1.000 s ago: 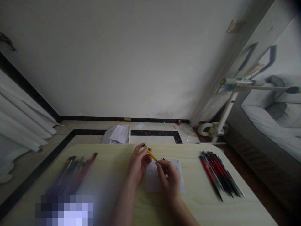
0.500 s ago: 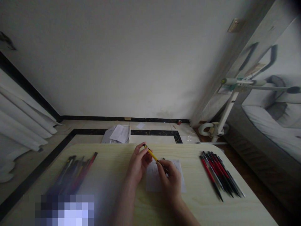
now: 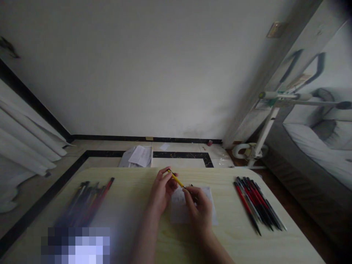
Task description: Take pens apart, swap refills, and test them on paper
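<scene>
A yellow pen [image 3: 177,180] with dark ends is held slantwise between my two hands, above a sheet of paper. My left hand [image 3: 162,189] is closed on its upper, black end. The fingertips of my right hand [image 3: 198,205] pinch its lower end. Dark marks show on the white paper [image 3: 180,214], which lies on the table partly under my right hand. A small dark piece [image 3: 191,185] sticks up by the right fingers; I cannot tell what it is.
Several red, black and silver pens [image 3: 254,205] lie side by side on the right of the wooden table [image 3: 123,179]. Another group of pens [image 3: 88,201] lies at the left, partly blurred. Behind the table, papers [image 3: 140,156] rest in a box on the floor.
</scene>
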The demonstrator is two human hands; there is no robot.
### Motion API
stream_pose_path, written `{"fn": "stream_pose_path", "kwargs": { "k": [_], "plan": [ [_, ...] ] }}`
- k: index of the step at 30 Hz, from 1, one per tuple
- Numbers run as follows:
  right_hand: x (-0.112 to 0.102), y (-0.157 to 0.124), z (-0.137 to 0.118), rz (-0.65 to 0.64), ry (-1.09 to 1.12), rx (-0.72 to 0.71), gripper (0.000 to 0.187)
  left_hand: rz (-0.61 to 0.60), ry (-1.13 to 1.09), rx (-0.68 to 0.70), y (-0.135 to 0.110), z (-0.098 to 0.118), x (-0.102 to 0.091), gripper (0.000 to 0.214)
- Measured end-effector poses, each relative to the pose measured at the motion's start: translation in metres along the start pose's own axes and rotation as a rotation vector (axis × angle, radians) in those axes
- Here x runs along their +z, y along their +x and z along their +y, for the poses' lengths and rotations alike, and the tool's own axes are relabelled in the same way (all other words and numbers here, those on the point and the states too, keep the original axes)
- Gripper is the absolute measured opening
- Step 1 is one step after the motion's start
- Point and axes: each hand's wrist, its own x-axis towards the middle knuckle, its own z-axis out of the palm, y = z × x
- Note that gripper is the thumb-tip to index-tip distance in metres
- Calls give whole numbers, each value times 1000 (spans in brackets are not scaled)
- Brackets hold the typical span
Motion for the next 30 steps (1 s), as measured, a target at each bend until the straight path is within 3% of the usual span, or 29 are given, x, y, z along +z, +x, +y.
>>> {"fn": "stream_pose_path", "kwargs": {
  "k": [12,24,30],
  "plan": [
    [-1,-1,-1,-10,1,15,13,-32,99,-43,-4,3,0,42],
    [-1,0,-4,-15,-3,-4,12,-79,269,41,-9,2,9,56],
    [-1,1,-5,-19,-6,8,13,-52,257,38,-7,0,7,50]
  ]
}}
